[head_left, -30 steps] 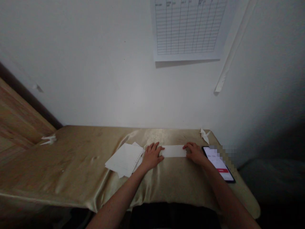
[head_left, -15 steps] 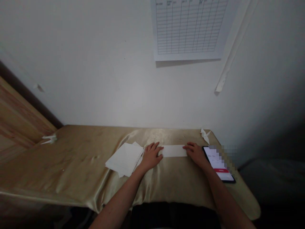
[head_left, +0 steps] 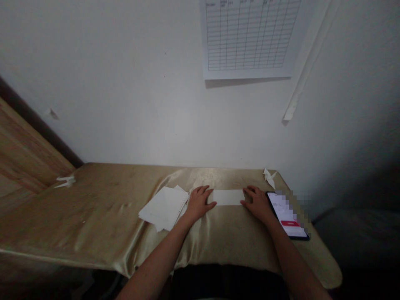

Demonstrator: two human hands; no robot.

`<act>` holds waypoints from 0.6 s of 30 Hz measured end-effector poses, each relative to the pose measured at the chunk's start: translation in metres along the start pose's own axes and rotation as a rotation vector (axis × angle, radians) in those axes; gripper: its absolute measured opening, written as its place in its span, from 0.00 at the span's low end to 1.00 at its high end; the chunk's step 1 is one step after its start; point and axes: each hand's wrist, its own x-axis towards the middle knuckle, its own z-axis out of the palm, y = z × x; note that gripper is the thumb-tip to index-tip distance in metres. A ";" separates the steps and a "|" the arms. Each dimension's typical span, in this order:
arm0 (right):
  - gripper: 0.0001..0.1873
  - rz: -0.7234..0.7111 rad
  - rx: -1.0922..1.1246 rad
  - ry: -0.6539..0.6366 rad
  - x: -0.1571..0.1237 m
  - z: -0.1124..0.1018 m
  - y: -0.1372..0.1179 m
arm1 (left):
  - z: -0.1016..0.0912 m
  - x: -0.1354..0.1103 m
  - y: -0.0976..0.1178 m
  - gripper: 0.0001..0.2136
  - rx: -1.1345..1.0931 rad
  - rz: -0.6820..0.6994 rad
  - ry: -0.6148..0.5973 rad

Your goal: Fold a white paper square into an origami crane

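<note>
A white strip of paper (head_left: 227, 197), apparently folded, lies flat on the cloth between my hands, its long edges running left to right. At its left end rests my left hand (head_left: 200, 201), open, thumb and fingers apart. My right hand (head_left: 256, 201) is at the other end, also open, with thumb and fingertips on or beside the paper's short edge. Both short ends are partly covered by the fingers. Just left of my left hand is a pile of white paper sheets (head_left: 162, 206), one with a perforated edge.
A phone (head_left: 286, 214) with a lit screen lies beside my right forearm. A folded paper crane (head_left: 269, 178) sits at the back right, another folded white paper piece (head_left: 66, 181) at the far left. Shiny gold cloth (head_left: 103, 221) covers the table. A printed chart (head_left: 246, 41) hangs on the wall.
My thumbs have shifted slightly toward the strip's near edge, and the right fingertips have drawn back a little to its end. The paper strip stays in place.
</note>
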 end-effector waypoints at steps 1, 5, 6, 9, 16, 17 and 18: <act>0.30 0.001 -0.005 -0.004 0.000 0.000 0.000 | 0.001 0.001 -0.001 0.28 0.004 0.003 -0.004; 0.29 0.005 -0.010 -0.009 0.000 0.001 0.001 | 0.003 0.003 -0.005 0.29 0.002 0.022 -0.015; 0.29 0.004 -0.008 -0.010 0.000 0.001 0.001 | 0.004 0.003 -0.005 0.29 0.000 0.025 -0.012; 0.28 0.002 0.004 -0.018 0.000 0.000 0.000 | 0.005 0.003 -0.006 0.28 -0.009 0.031 -0.002; 0.28 0.024 0.103 -0.014 0.001 -0.004 0.001 | 0.003 0.002 -0.005 0.28 -0.047 0.025 0.013; 0.28 0.026 0.128 -0.011 0.001 -0.004 0.001 | 0.003 0.002 -0.005 0.29 -0.051 0.026 0.014; 0.29 0.027 0.155 -0.007 0.001 -0.005 0.001 | 0.002 0.002 -0.004 0.29 -0.055 0.025 0.015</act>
